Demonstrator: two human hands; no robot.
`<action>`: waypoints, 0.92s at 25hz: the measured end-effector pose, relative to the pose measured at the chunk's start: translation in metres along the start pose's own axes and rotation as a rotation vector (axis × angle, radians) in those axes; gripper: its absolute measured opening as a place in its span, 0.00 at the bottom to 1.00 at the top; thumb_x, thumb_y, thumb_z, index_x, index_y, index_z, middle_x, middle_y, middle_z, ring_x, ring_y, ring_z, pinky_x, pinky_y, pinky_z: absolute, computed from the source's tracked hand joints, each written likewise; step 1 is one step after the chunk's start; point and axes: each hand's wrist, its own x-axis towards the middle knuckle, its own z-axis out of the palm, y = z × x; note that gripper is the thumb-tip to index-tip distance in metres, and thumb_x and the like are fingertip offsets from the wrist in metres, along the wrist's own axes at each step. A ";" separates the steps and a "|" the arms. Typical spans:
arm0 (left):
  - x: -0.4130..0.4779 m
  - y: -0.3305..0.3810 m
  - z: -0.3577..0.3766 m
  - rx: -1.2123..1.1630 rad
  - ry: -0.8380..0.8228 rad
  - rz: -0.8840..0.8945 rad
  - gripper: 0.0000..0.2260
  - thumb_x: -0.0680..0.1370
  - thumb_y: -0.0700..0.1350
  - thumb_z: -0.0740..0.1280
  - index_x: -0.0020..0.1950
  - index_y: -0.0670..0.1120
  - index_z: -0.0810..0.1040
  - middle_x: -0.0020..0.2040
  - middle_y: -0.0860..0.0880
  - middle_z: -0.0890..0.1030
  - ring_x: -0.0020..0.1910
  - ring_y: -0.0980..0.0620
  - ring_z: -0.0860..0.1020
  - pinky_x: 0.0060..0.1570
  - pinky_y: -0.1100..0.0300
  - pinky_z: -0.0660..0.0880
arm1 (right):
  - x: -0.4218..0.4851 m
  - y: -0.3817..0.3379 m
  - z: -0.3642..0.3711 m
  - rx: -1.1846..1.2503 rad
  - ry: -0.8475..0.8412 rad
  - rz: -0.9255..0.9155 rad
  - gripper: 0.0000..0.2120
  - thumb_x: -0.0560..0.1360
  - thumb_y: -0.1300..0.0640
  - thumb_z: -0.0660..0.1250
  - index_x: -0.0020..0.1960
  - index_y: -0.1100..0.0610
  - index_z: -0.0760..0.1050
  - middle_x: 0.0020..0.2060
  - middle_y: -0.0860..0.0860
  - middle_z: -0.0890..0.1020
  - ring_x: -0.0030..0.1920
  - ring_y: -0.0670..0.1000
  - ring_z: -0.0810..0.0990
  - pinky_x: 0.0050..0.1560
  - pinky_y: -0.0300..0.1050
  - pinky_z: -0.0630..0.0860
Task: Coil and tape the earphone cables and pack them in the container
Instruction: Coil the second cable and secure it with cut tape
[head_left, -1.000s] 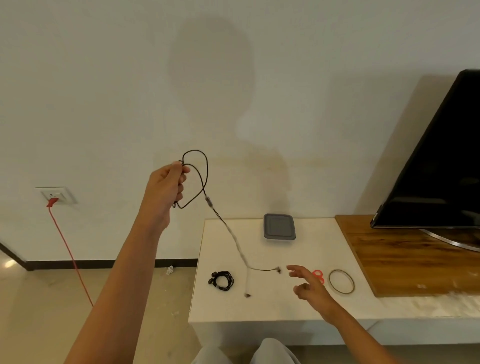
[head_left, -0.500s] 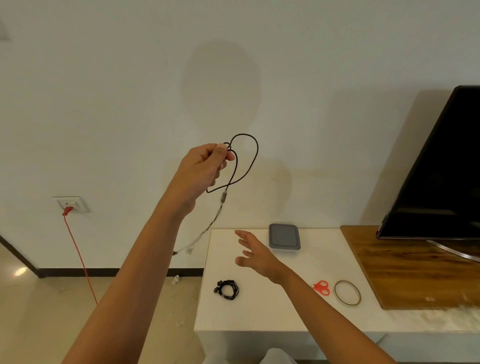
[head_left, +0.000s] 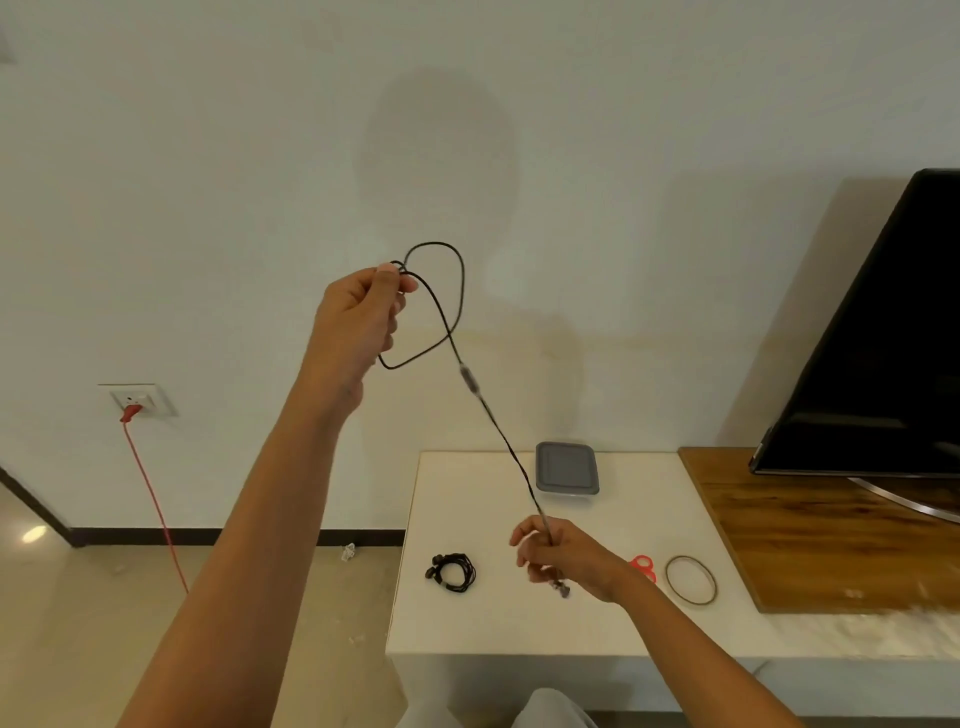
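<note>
My left hand (head_left: 358, 317) is raised in front of the wall and pinches a loop of a black earphone cable (head_left: 470, 382). The cable runs down and to the right, taut, with an inline remote partway. My right hand (head_left: 563, 553) holds its lower end over the white table (head_left: 498, 613), and the earbuds hang below the fist. A second black earphone (head_left: 453, 571), coiled, lies on the table at the left. A grey-lidded container (head_left: 566, 467) stands at the table's back edge. A roll of tape (head_left: 691, 579) lies to the right.
Red-handled scissors (head_left: 644, 566) lie partly hidden behind my right wrist. A wooden board (head_left: 810, 530) on the right carries a black television (head_left: 883, 353). A red cord (head_left: 156, 499) hangs from a wall socket at the left, above the tiled floor.
My right hand has moved right and down and taken hold of the cable's lower end, which swung free half a second ago. The cable now runs taut between both hands.
</note>
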 end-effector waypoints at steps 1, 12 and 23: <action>0.003 -0.002 -0.006 -0.037 0.039 -0.007 0.14 0.82 0.47 0.57 0.40 0.47 0.78 0.30 0.53 0.68 0.23 0.60 0.61 0.26 0.66 0.57 | -0.009 0.004 -0.004 0.041 0.025 0.008 0.04 0.77 0.60 0.66 0.51 0.58 0.76 0.41 0.54 0.80 0.38 0.50 0.77 0.45 0.46 0.77; 0.006 -0.028 -0.047 -0.193 0.263 -0.093 0.13 0.82 0.46 0.57 0.40 0.48 0.76 0.29 0.56 0.69 0.24 0.58 0.59 0.24 0.66 0.56 | -0.059 -0.027 -0.013 0.334 0.279 -0.160 0.08 0.78 0.61 0.60 0.52 0.63 0.76 0.42 0.61 0.83 0.35 0.54 0.79 0.42 0.48 0.78; 0.005 -0.042 -0.054 -0.172 0.277 -0.122 0.14 0.82 0.46 0.57 0.39 0.48 0.76 0.27 0.56 0.69 0.24 0.58 0.59 0.24 0.66 0.56 | -0.047 -0.016 -0.025 0.068 0.265 -0.050 0.08 0.80 0.63 0.60 0.52 0.63 0.77 0.40 0.62 0.83 0.25 0.47 0.66 0.28 0.40 0.69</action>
